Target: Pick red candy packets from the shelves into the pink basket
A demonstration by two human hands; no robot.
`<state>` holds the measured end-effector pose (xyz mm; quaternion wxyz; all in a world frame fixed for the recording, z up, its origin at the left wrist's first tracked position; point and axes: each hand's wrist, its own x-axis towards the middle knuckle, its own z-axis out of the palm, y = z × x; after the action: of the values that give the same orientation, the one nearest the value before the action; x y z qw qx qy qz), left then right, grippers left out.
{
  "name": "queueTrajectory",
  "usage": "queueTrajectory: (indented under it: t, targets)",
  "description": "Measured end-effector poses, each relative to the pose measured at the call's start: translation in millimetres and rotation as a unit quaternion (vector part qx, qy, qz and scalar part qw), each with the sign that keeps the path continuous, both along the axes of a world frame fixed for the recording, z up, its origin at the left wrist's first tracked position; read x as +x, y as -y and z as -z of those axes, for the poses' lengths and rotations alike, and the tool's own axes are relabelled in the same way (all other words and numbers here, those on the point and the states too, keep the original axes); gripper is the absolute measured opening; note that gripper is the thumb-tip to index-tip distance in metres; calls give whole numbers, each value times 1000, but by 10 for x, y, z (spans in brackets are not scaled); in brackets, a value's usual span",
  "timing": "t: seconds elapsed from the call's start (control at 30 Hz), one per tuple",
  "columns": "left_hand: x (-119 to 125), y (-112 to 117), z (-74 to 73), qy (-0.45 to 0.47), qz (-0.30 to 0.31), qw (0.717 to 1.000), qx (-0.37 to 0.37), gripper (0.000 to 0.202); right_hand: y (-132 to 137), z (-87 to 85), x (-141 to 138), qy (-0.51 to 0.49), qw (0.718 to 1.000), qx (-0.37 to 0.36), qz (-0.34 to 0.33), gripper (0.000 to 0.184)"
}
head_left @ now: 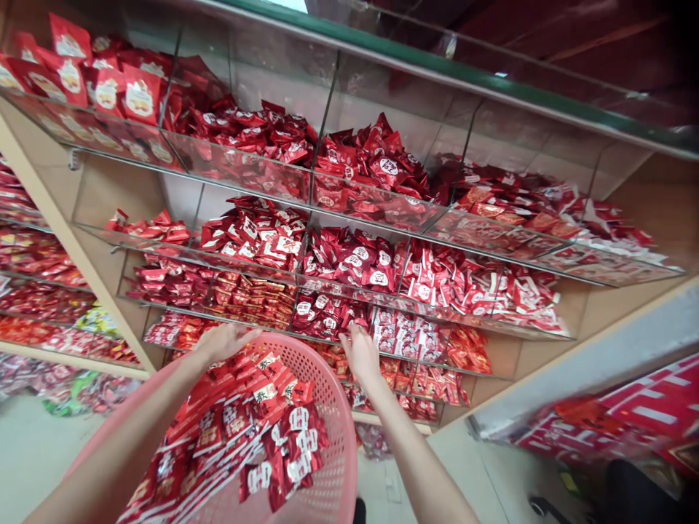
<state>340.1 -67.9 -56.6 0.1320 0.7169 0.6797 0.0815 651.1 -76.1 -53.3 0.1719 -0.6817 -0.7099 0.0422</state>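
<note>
A round pink plastic basket (pixel 339 444) with a perforated wall stands low in front of me. Red snack packets (pixel 273 386), some bearing white labels, lie in it in rows and a loose pile. Above the basket's far rim, my left hand (pixel 225 342) has its fingers stretched to the right, and whether it touches the rim is unclear. My right hand (pixel 361 355) reaches to the shelf with fingers curled, at the front edge of a compartment of dark red packets (pixel 322 313). Anything inside those fingers is hidden.
Stepped shelves with clear dividers (pixel 311 182) hold red packets in many compartments. A green-edged glass panel (pixel 382 62) runs above them. Another packed shelf (pixel 41 255) stands left. On the right are red printed packages (pixel 644 400) and a dark chair base (pixel 540 504) on the tiled floor.
</note>
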Motion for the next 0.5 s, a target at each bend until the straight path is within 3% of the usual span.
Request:
queueTrajectory:
  t: [0.1, 0.23, 0.5]
  targets:
    - [31, -15, 51, 18, -3, 1000, 0, 56, -296, -96, 104, 89, 996, 5, 23, 27]
    - [54, -37, 108, 46, -12, 999, -4, 57, -594, -23, 112, 135, 989, -34, 47, 34]
    - [71, -49, 67, 35, -18, 999, 2, 57, -720, 91, 121, 113, 992, -20, 45, 36]
